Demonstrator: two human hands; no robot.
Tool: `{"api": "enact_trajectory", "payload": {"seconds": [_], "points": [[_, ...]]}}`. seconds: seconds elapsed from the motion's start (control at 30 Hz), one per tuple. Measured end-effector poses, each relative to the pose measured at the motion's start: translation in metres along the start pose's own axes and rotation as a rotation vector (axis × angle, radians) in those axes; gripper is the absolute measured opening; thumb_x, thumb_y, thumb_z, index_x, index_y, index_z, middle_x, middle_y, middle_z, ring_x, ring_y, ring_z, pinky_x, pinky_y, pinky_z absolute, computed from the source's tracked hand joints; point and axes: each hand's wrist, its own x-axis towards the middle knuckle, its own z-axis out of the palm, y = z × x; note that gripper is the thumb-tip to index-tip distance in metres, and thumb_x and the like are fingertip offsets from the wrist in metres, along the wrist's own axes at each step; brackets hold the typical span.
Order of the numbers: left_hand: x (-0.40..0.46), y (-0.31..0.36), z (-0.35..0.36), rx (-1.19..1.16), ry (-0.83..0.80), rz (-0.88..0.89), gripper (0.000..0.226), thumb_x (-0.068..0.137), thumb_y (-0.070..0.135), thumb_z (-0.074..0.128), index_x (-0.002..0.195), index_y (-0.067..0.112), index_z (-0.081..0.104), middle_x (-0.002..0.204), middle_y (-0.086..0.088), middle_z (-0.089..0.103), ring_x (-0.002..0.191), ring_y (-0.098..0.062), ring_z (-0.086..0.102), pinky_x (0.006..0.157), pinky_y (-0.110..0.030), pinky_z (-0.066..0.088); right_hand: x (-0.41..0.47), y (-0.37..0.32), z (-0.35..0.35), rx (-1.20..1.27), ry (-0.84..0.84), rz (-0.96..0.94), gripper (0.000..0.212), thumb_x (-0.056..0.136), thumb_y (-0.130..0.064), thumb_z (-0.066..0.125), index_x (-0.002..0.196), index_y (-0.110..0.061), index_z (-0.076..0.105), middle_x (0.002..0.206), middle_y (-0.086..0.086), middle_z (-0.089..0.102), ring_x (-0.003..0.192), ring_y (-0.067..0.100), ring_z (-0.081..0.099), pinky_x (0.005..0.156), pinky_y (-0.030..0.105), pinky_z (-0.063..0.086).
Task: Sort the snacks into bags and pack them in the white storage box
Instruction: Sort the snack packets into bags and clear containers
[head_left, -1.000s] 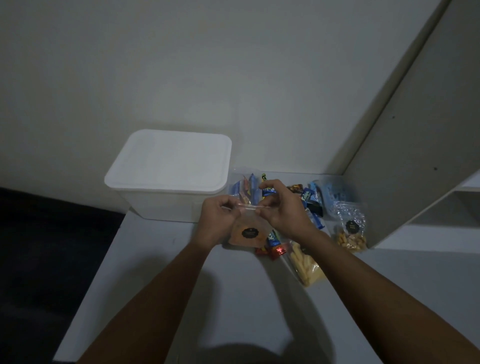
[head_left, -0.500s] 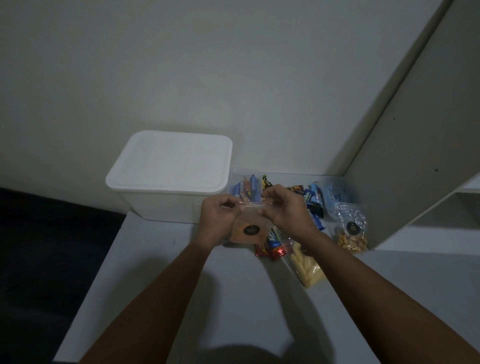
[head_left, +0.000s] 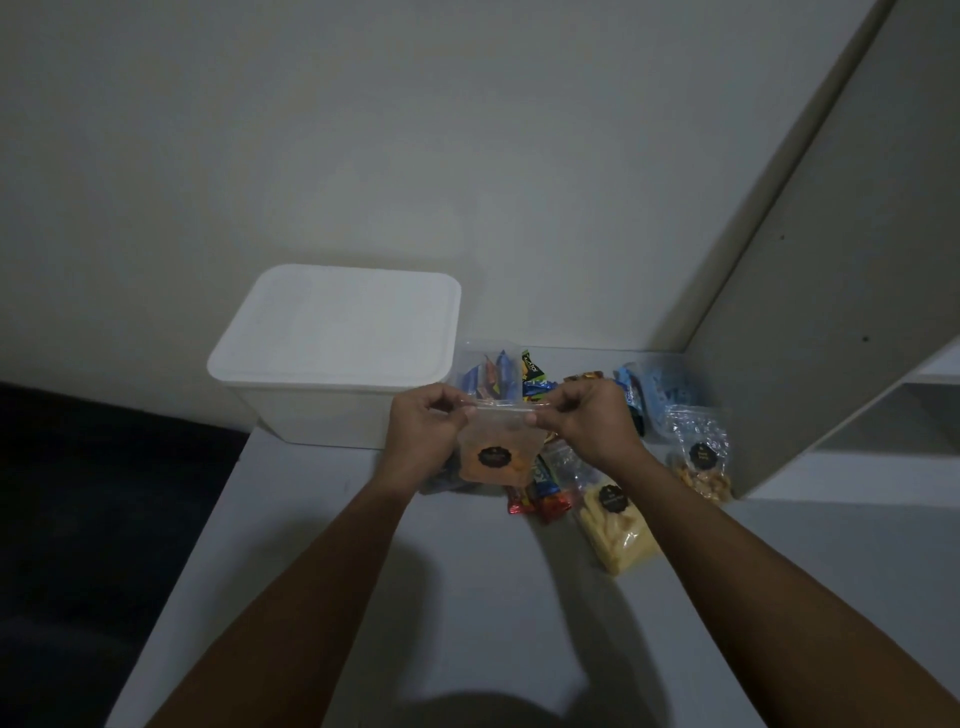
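A person holds a small clear zip bag (head_left: 497, 451) of orange snacks above a pale table (head_left: 415, 597), the bag hanging upright with its sealed top edge running left to right and its long axis roughly vertical, a dark round label facing the camera. The left hand (head_left: 423, 434) pinches the top strip at its left end, fingers curled tightly with thumb against forefinger; the right hand (head_left: 589, 418) pinches the same strip at its right end in a matching grip. The bag's lower edge hangs just over a heap of wrapped snack bars (head_left: 540, 493) in red and blue.

Behind the left hand sits the white storage box (head_left: 332, 353), lid on, against the wall. Just beside its right side stands a clear tub (head_left: 488, 364) holding more wrapped sweets. To the right of the hands lie loose blue wrappers (head_left: 649, 389), a clear bag of pale yellow sticks (head_left: 618, 530) lying lengthwise toward the camera, and a clear bag of golden nuts (head_left: 701, 462) propped near a tall grey panel (head_left: 831, 260). Both labelled bags are apart from the hands.
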Motion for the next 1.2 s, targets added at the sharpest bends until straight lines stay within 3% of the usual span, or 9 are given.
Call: {"api": "enact_trajectory", "payload": {"seconds": [0.17, 0.27, 0.37, 0.53, 0.7, 0.83, 0.93, 1.2], "points": [[-0.001, 0.003, -0.001, -0.006, -0.085, -0.005, 0.008, 0.077, 0.007, 0.075, 0.079, 0.013, 0.071, 0.086, -0.003, 0.07, 0.076, -0.011, 0.065, 0.067, -0.025, 0.058, 0.0, 0.003, -0.005, -0.045, -0.018, -0.019, 0.011, 0.069, -0.019, 0.083, 0.068, -0.019, 0.072, 0.065, -0.005, 0.068, 0.058, 0.011, 0.066, 0.057, 0.027, 0.057], [-0.001, 0.002, 0.003, -0.009, -0.068, 0.013, 0.007, 0.076, 0.004, 0.076, 0.08, 0.009, 0.073, 0.077, -0.001, 0.07, 0.067, -0.002, 0.064, 0.06, -0.014, 0.053, -0.001, 0.0, -0.005, -0.028, -0.091, -0.047, 0.014, 0.073, -0.016, 0.081, 0.069, -0.023, 0.069, 0.067, -0.005, 0.067, 0.06, 0.011, 0.064, 0.058, 0.027, 0.056], [-0.002, 0.002, 0.009, 0.009, -0.049, 0.044, 0.011, 0.074, 0.0, 0.075, 0.075, 0.011, 0.073, 0.071, 0.001, 0.068, 0.058, 0.005, 0.058, 0.059, -0.013, 0.049, -0.002, -0.002, 0.002, -0.037, -0.122, -0.078, 0.005, 0.076, -0.014, 0.079, 0.078, -0.013, 0.074, 0.07, -0.005, 0.068, 0.064, 0.009, 0.064, 0.06, 0.025, 0.053], [-0.008, 0.006, 0.01, -0.02, -0.114, 0.002, 0.005, 0.077, 0.003, 0.074, 0.081, 0.005, 0.074, 0.073, -0.001, 0.069, 0.06, -0.001, 0.061, 0.053, -0.013, 0.05, -0.003, 0.002, 0.007, -0.107, -0.075, -0.077, 0.003, 0.08, -0.014, 0.075, 0.078, -0.015, 0.073, 0.069, -0.008, 0.066, 0.066, 0.006, 0.063, 0.063, 0.023, 0.05], [-0.005, 0.002, 0.003, -0.001, -0.07, -0.039, 0.007, 0.078, 0.005, 0.074, 0.08, 0.012, 0.074, 0.079, 0.004, 0.071, 0.074, -0.004, 0.065, 0.065, -0.018, 0.055, -0.004, 0.0, 0.007, -0.08, -0.094, -0.075, 0.006, 0.081, -0.015, 0.075, 0.076, -0.017, 0.071, 0.072, -0.006, 0.067, 0.07, 0.007, 0.064, 0.064, 0.024, 0.051], [-0.01, 0.007, 0.01, 0.005, -0.084, -0.023, 0.006, 0.075, 0.0, 0.076, 0.079, 0.004, 0.075, 0.072, -0.002, 0.07, 0.066, -0.007, 0.064, 0.057, -0.008, 0.049, -0.005, -0.002, 0.015, -0.111, -0.133, -0.12, 0.002, 0.081, -0.016, 0.075, 0.08, -0.018, 0.073, 0.072, -0.008, 0.067, 0.071, 0.007, 0.064, 0.067, 0.026, 0.053], [-0.012, 0.011, 0.011, -0.044, -0.137, -0.033, 0.009, 0.076, 0.0, 0.075, 0.084, -0.002, 0.074, 0.075, -0.008, 0.07, 0.064, -0.008, 0.063, 0.055, -0.009, 0.05, -0.005, 0.001, 0.016, -0.15, -0.087, -0.135, 0.003, 0.081, -0.018, 0.075, 0.078, -0.019, 0.074, 0.067, -0.011, 0.065, 0.066, 0.004, 0.061, 0.063, 0.026, 0.052], [-0.004, 0.005, 0.008, -0.006, -0.083, -0.039, 0.006, 0.074, 0.003, 0.077, 0.076, 0.008, 0.074, 0.073, 0.0, 0.07, 0.067, -0.007, 0.063, 0.059, -0.017, 0.049, -0.003, -0.001, 0.005, -0.099, -0.127, -0.064, 0.008, 0.077, -0.016, 0.078, 0.085, -0.013, 0.076, 0.072, -0.008, 0.069, 0.067, 0.0, 0.063, 0.062, 0.017, 0.048]]}}
